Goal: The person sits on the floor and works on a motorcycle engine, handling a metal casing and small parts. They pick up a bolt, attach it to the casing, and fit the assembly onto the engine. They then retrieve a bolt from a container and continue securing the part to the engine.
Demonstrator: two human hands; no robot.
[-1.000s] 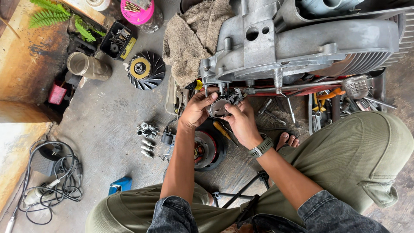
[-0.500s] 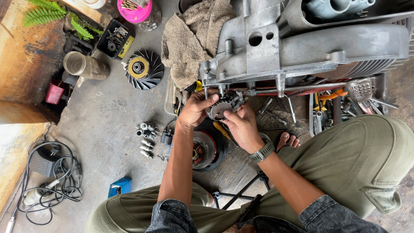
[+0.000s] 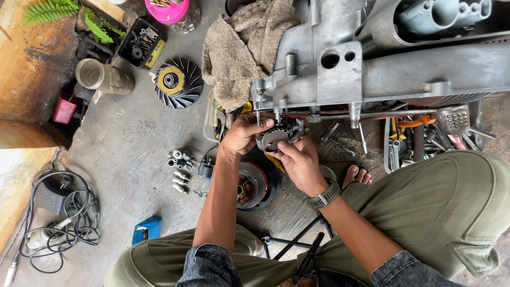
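Observation:
Both my hands hold a small round grey metal engine part (image 3: pixel 274 137) just under the edge of a large grey engine casing (image 3: pixel 382 64). My left hand (image 3: pixel 243 134) grips the part from the left, fingers curled over its top. My right hand (image 3: pixel 299 159), with a watch at the wrist, cups it from below and the right. The part sits close against the studs that stick down from the casing; whether it touches them I cannot tell.
A brown rag (image 3: pixel 241 48) drapes over the casing's left end. On the concrete floor lie a finned fan wheel (image 3: pixel 178 82), several loose bolts (image 3: pixel 179 166), a round flywheel (image 3: pixel 255 183), a blue object (image 3: pixel 146 229), a coiled cable (image 3: pixel 64 212) and a tray of tools (image 3: pixel 419 138).
Both hands with the round part have shifted slightly up toward the casing's lower edge. The camera has moved in a little closer.

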